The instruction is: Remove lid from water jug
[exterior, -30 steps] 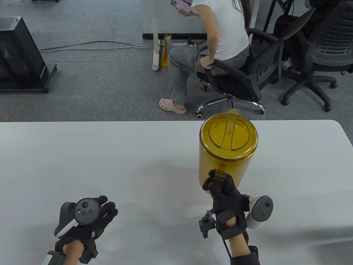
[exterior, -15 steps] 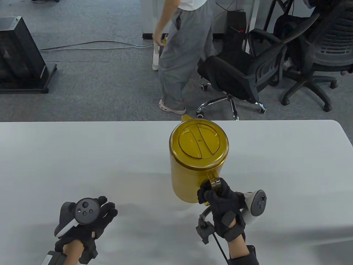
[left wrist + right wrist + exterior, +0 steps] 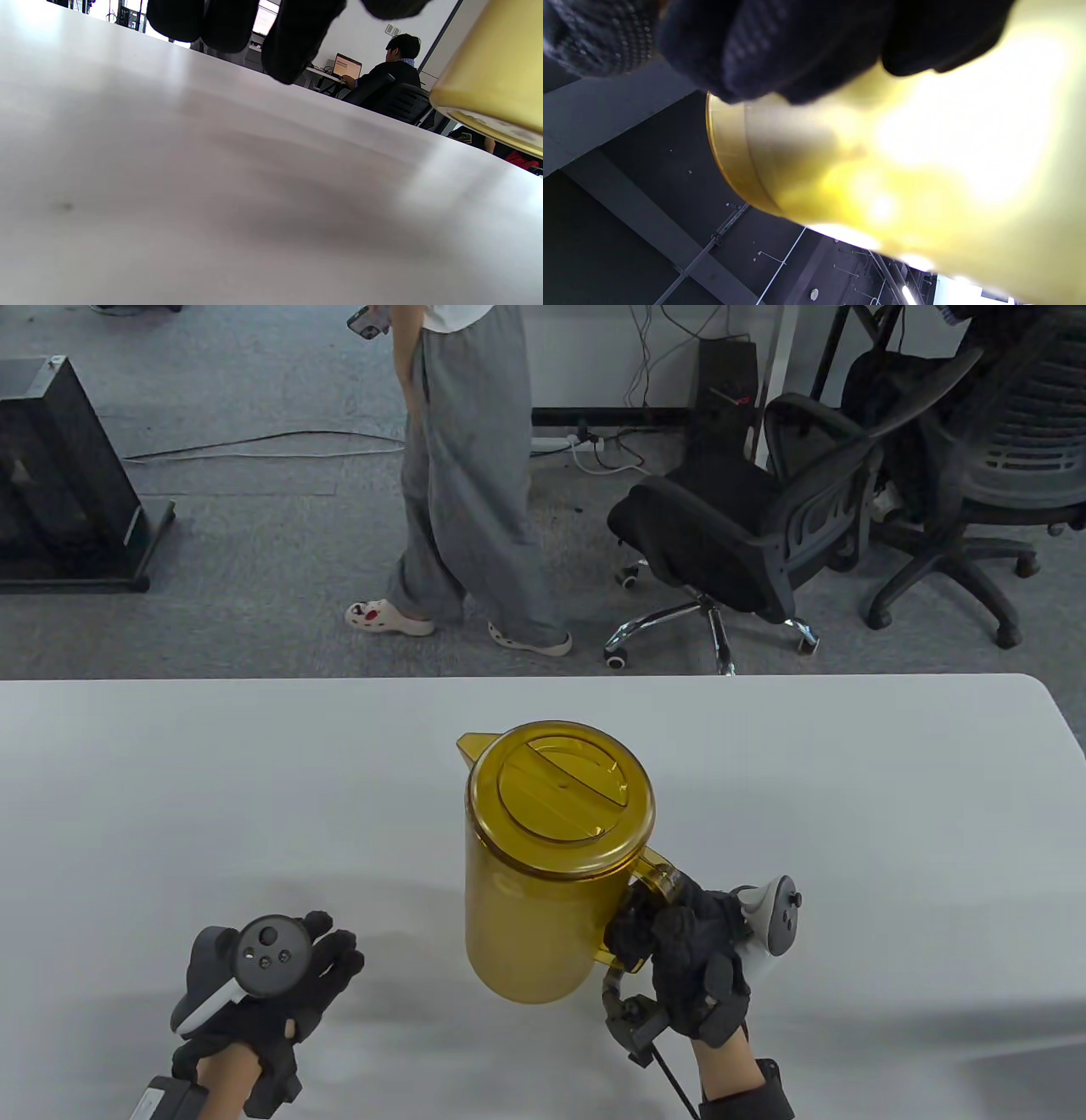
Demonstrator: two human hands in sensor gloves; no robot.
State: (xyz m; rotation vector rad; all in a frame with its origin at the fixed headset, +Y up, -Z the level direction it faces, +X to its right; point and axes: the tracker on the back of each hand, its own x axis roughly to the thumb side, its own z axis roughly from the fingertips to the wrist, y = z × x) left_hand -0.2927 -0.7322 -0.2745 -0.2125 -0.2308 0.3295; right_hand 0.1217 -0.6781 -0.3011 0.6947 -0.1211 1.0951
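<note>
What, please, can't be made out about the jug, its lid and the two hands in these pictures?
- Handle: table view, its lower part is covered by the right hand.
- Lid: table view, nothing shows how it is fastened to the jug.
- Jug base: left wrist view, cut off by the right edge.
- Right grip: right wrist view, blurred by glare.
- Left hand: table view, the tracker hides its back.
</note>
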